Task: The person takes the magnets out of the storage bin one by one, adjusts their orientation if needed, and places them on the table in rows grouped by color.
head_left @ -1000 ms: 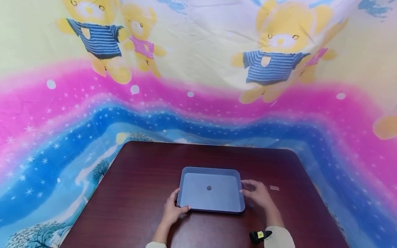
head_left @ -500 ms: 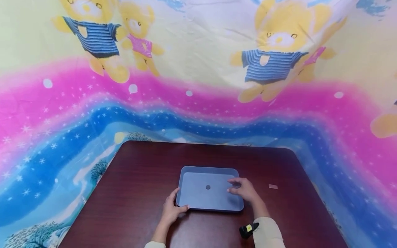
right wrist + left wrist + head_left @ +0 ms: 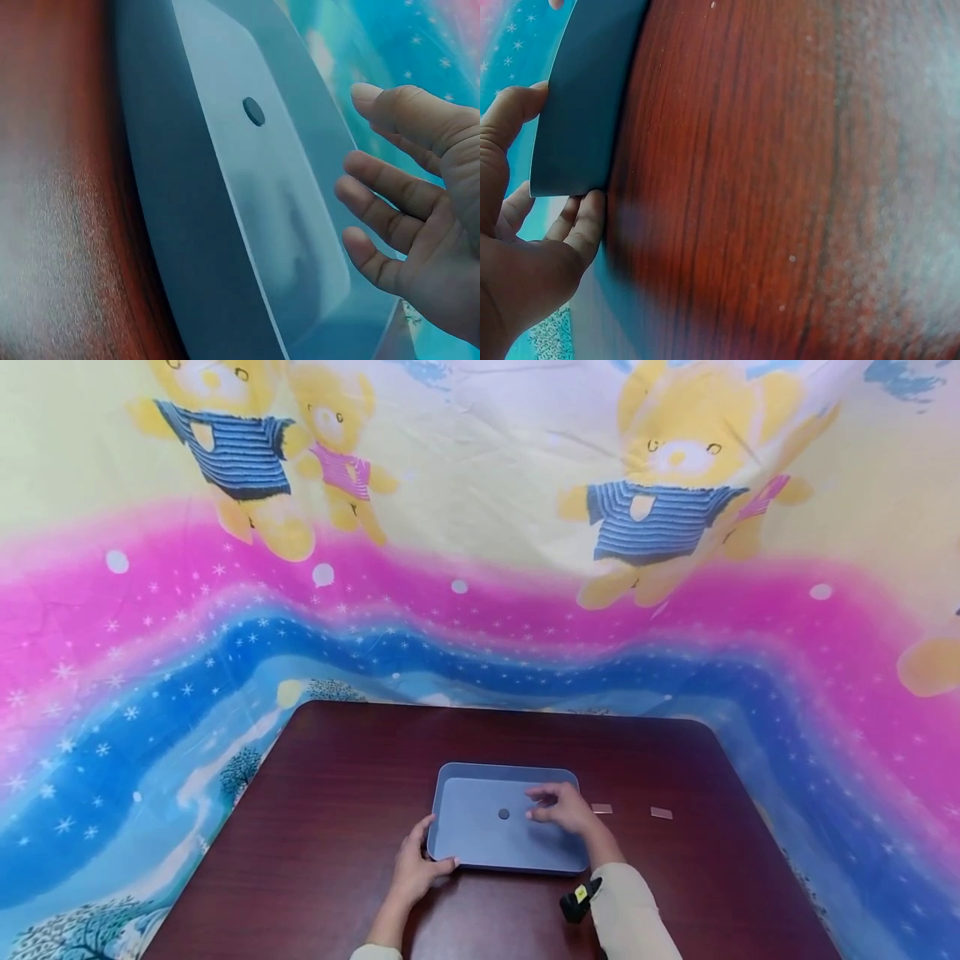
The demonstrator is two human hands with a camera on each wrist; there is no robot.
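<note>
A grey-blue rectangular tray (image 3: 480,847) rests on the table, with a small dark round disc (image 3: 504,814) lying flat near its middle. My left hand (image 3: 415,870) holds the tray's near left corner; in the left wrist view its thumb (image 3: 525,101) is at the rim and its fingers touch the end wall. Over the tray's right half hovers my right hand (image 3: 566,814), its loosely bent fingers holding nothing. The right wrist view shows the disc (image 3: 254,112) apart from the fingertips (image 3: 354,193).
Two small thin pinkish rectangular pieces (image 3: 602,808) (image 3: 662,813) lie on the dark red-brown table (image 3: 360,777) right of the tray. A black device (image 3: 576,903) is strapped at the right wrist. Behind the table hangs a printed bear cloth (image 3: 480,560).
My right hand has left the tray's right edge and moved left over the tray toward the disc, uncovering the nearer rectangular piece. My left hand keeps its hold on the corner.
</note>
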